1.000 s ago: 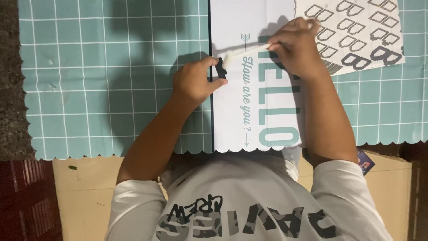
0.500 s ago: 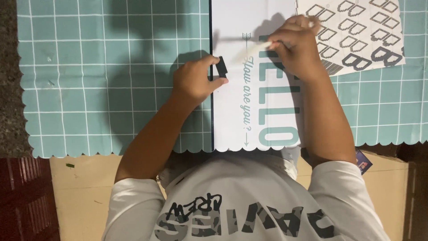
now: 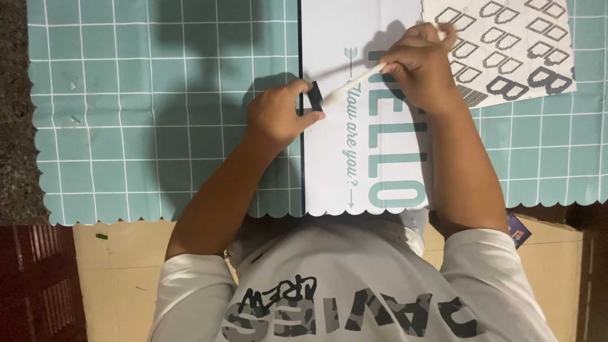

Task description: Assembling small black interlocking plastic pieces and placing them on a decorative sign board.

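**Head view: small black piece pinched at the card's edge, stick tip close by**

Head camera looks down on a white card (image 3: 364, 126) with teal lettering lying on a teal gridded mat (image 3: 158, 126). The left hand (image 3: 278, 114) has its fingers closed in a pinch on a small black piece (image 3: 315, 96) at the card's 9 o'clock edge. The right hand (image 3: 421, 63) has its fingers wrapped around a thin white stick (image 3: 351, 82), whose tip points toward 8 o'clock and sits just beside the black piece.

A sheet of grey outlined letters (image 3: 506, 44) lies at 2 o'clock, partly under the right hand.

Likely risks: the stick tip could slip and mark the card, or nudge the pinched piece askew. The right wrist resting on the card may shift it across the mat.
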